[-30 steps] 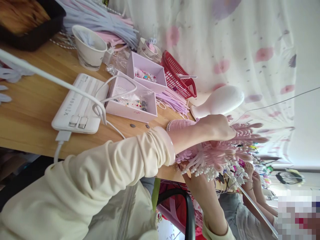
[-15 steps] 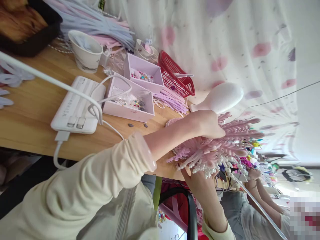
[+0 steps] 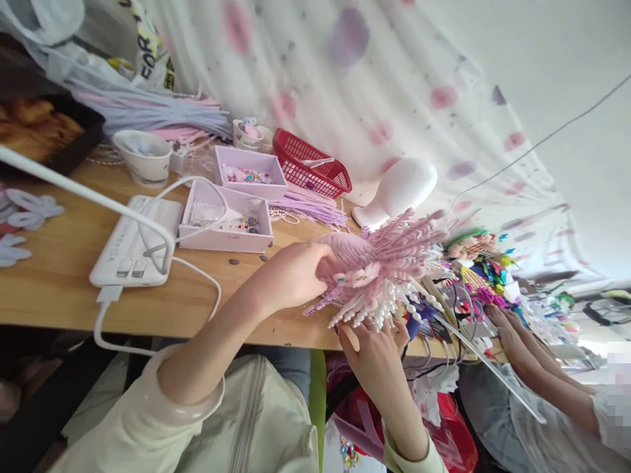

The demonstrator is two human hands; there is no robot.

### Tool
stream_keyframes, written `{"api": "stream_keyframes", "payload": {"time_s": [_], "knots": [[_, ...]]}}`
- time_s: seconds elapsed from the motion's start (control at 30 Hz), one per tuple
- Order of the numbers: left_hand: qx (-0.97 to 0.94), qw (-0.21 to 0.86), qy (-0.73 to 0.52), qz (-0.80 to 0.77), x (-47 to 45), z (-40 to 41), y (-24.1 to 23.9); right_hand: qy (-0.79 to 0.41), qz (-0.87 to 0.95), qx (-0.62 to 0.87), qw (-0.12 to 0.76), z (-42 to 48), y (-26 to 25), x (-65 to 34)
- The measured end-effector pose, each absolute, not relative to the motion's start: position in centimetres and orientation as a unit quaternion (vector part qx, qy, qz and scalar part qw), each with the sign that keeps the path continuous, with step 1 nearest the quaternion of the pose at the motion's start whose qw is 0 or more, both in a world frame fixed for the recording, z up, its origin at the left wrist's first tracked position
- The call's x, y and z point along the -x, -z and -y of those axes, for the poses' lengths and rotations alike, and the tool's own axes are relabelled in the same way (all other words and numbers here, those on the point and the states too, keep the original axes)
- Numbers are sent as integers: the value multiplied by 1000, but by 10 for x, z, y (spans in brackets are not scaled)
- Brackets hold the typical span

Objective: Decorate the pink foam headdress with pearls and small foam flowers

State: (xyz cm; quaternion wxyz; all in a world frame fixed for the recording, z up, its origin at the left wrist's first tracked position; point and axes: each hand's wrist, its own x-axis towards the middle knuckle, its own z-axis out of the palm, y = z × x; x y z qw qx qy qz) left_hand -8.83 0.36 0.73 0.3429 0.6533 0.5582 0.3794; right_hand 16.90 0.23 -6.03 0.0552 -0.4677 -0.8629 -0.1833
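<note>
A pink headpiece (image 3: 365, 263) of fuzzy stems, leaf-like sprays and white pearl strands is held low over the table's front edge. My left hand (image 3: 300, 272) grips its left side, with fingertips partly hidden behind the pink fuzzy part. From below, my right hand (image 3: 377, 351) holds the lower side with bent fingers, partly covered by the pearl strands. Just behind the headpiece a white mannequin head (image 3: 404, 190) lies tilted on the table.
Two lilac boxes of beads (image 3: 227, 243), a red basket (image 3: 313, 164) and purple fuzzy stems (image 3: 313, 207) stand behind my left hand. A white power bank (image 3: 138, 243) with cables lies left. At right, a co-worker's arms (image 3: 532, 355) reach over colourful craft pieces.
My left hand has moved from the headpiece's far, upper side down and left to its near left side. The headpiece has turned with its sprays spread right. The camera view has shifted.
</note>
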Motion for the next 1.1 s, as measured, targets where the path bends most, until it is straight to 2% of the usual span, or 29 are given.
{"api": "stream_keyframes", "payload": {"time_s": [0.17,0.37,0.47,0.67,0.8,1.1], "knots": [[-626,366,-407,-556,88,6,13,126,863,469,141,13,59,-165],[-560,384,-469,-565,64,21,40,6,819,470,329,17,74,-169],[-531,357,-479,-601,46,24,54,-16,785,482,388,8,83,-177],[-514,297,-504,-627,25,19,66,-21,760,497,417,-9,91,-183],[-515,231,-500,-656,15,14,65,-35,755,483,442,-11,95,-181],[-531,153,-479,-681,4,8,60,-61,727,472,495,-20,109,-178]]}}
